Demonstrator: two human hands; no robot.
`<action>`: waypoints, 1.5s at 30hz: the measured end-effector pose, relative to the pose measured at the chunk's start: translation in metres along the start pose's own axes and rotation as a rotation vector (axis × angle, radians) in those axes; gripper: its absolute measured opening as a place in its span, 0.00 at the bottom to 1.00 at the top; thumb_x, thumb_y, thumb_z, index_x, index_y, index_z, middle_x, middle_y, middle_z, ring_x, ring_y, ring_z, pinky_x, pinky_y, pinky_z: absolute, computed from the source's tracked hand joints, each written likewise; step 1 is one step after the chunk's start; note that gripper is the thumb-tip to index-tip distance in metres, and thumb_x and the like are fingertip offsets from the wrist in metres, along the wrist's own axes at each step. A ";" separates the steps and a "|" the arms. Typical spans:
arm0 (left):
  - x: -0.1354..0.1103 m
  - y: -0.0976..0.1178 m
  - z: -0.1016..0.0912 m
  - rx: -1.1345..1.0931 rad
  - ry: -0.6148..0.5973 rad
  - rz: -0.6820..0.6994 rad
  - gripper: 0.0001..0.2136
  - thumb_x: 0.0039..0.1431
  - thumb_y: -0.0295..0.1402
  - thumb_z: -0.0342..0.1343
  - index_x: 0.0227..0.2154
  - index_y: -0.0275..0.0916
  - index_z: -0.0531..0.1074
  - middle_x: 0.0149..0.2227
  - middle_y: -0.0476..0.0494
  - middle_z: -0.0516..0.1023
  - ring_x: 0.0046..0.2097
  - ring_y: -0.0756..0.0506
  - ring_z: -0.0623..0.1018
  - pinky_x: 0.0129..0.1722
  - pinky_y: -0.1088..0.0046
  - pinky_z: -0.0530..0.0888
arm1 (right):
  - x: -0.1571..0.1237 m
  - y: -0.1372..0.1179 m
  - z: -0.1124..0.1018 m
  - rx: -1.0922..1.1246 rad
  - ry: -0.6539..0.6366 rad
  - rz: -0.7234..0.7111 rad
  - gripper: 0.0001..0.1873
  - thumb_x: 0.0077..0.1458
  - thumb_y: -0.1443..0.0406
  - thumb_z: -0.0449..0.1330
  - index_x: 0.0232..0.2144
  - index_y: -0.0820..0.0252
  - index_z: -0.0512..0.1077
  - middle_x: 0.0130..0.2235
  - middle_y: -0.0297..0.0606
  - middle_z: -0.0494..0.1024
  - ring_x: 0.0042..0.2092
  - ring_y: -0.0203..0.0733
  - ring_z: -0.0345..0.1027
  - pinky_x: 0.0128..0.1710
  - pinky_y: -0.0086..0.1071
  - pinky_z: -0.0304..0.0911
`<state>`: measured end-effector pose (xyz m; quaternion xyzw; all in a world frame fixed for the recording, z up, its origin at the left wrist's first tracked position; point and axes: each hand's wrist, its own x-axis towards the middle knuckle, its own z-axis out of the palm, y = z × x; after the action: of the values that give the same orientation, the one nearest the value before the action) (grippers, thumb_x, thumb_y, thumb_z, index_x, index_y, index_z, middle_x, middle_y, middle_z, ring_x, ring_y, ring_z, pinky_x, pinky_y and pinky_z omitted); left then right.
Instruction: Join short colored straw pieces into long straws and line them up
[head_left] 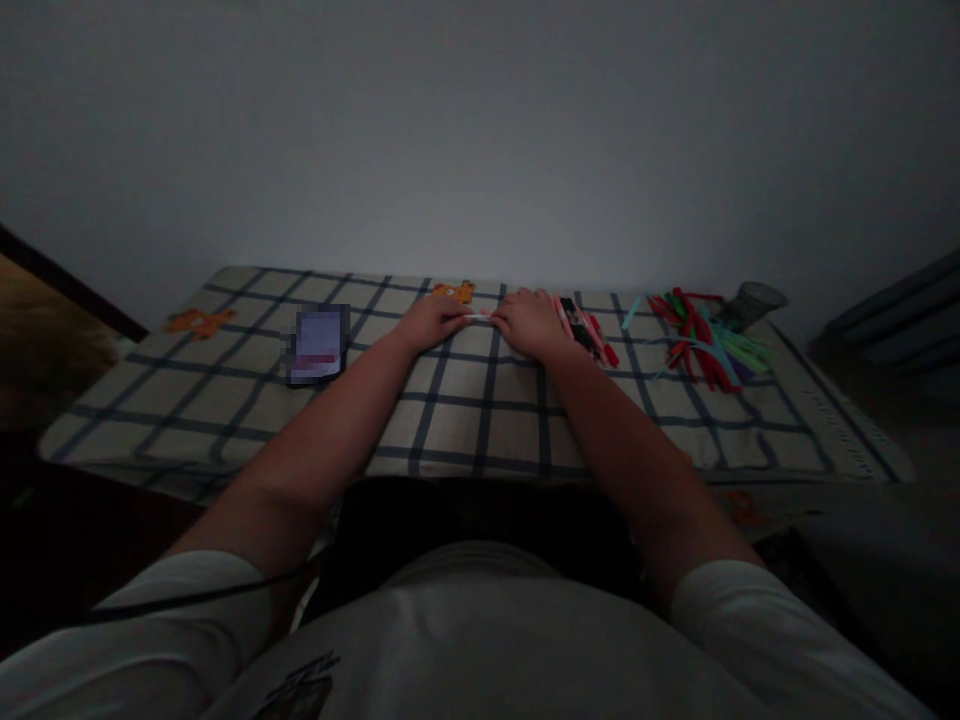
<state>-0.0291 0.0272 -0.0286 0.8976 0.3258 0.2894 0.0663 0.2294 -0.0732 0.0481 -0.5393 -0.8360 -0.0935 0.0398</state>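
A thin white strip (480, 317) stretches between my two hands, just above or on the checked tablecloth; the gap is too small to tell. My left hand (433, 321) pinches its left end. At the other end, the fingers of my right hand (529, 322) close on the strip. Just beyond the right hand lies a pink, black and red bundle (583, 330), partly hidden by that hand and wrist; its kind is hard to make out in the dim light.
A checked cloth (457, 420) covers the table, which meets a plain wall. On the left lies a phone (318, 343), its screen lit and blurred. Coloured strips (701, 340) pile up at the right beside a clear cup (759, 300). A light blue strip (632, 313) lies apart.
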 end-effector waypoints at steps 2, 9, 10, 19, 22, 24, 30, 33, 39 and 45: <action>0.000 -0.003 0.000 -0.010 0.008 -0.009 0.21 0.80 0.51 0.59 0.54 0.43 0.92 0.51 0.35 0.94 0.53 0.35 0.89 0.56 0.57 0.82 | -0.002 0.000 -0.004 -0.002 -0.012 0.004 0.30 0.89 0.57 0.47 0.65 0.63 0.87 0.65 0.55 0.87 0.66 0.61 0.72 0.59 0.48 0.58; 0.000 -0.005 -0.003 0.019 0.024 -0.063 0.21 0.78 0.52 0.60 0.54 0.43 0.92 0.50 0.35 0.93 0.53 0.35 0.88 0.58 0.56 0.82 | -0.002 0.000 -0.009 0.002 -0.016 0.046 0.31 0.89 0.54 0.48 0.61 0.61 0.90 0.63 0.53 0.88 0.65 0.60 0.74 0.58 0.46 0.60; 0.000 -0.004 -0.004 0.025 0.021 -0.066 0.21 0.78 0.51 0.60 0.54 0.44 0.92 0.50 0.35 0.93 0.53 0.35 0.88 0.58 0.56 0.82 | -0.001 0.000 -0.008 0.007 -0.015 0.049 0.29 0.89 0.54 0.50 0.60 0.60 0.90 0.63 0.53 0.89 0.64 0.60 0.75 0.58 0.46 0.60; 0.002 0.000 -0.005 0.068 -0.013 -0.113 0.20 0.77 0.47 0.60 0.57 0.43 0.92 0.49 0.35 0.92 0.52 0.35 0.86 0.57 0.56 0.81 | 0.002 -0.008 0.000 -0.028 -0.010 0.037 0.26 0.87 0.58 0.53 0.62 0.65 0.87 0.64 0.56 0.87 0.67 0.62 0.74 0.62 0.50 0.62; 0.003 0.001 -0.004 0.060 -0.017 -0.117 0.20 0.77 0.46 0.60 0.56 0.42 0.92 0.51 0.35 0.92 0.54 0.34 0.86 0.59 0.55 0.81 | 0.002 -0.012 0.000 -0.030 -0.019 0.050 0.28 0.88 0.60 0.49 0.65 0.69 0.85 0.65 0.59 0.86 0.69 0.63 0.74 0.64 0.51 0.62; 0.003 0.000 -0.004 0.063 -0.021 -0.117 0.21 0.77 0.47 0.59 0.56 0.42 0.91 0.52 0.34 0.92 0.55 0.34 0.86 0.60 0.54 0.81 | 0.002 -0.014 -0.001 -0.028 -0.025 0.050 0.29 0.88 0.60 0.48 0.66 0.70 0.85 0.66 0.59 0.86 0.69 0.63 0.73 0.65 0.52 0.62; 0.004 0.000 -0.003 0.061 -0.008 -0.161 0.21 0.75 0.47 0.60 0.58 0.42 0.91 0.50 0.35 0.93 0.51 0.34 0.87 0.54 0.57 0.80 | 0.002 -0.013 0.000 -0.041 -0.042 0.037 0.26 0.87 0.61 0.51 0.64 0.64 0.86 0.67 0.57 0.85 0.71 0.63 0.73 0.65 0.52 0.62; 0.003 0.000 -0.003 0.042 -0.007 -0.176 0.22 0.73 0.48 0.61 0.56 0.42 0.92 0.48 0.36 0.93 0.47 0.35 0.86 0.49 0.60 0.79 | 0.002 -0.013 0.000 -0.034 -0.046 0.040 0.24 0.86 0.62 0.53 0.63 0.65 0.86 0.66 0.56 0.86 0.70 0.63 0.72 0.65 0.52 0.62; 0.003 0.003 -0.003 0.036 0.017 -0.194 0.20 0.71 0.46 0.62 0.54 0.42 0.92 0.44 0.37 0.93 0.44 0.36 0.85 0.45 0.61 0.77 | 0.003 -0.012 0.004 -0.031 -0.036 0.038 0.27 0.87 0.61 0.49 0.64 0.64 0.86 0.66 0.57 0.85 0.69 0.62 0.72 0.65 0.51 0.61; 0.005 0.009 -0.004 0.024 0.026 -0.203 0.18 0.71 0.43 0.63 0.53 0.39 0.92 0.43 0.38 0.91 0.43 0.38 0.84 0.47 0.62 0.77 | 0.005 -0.012 0.010 -0.031 -0.014 0.031 0.27 0.85 0.63 0.50 0.66 0.67 0.85 0.66 0.60 0.86 0.69 0.65 0.72 0.67 0.53 0.62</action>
<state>-0.0234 0.0232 -0.0196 0.8569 0.4192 0.2891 0.0803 0.2172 -0.0718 0.0379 -0.5533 -0.8263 -0.1020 0.0268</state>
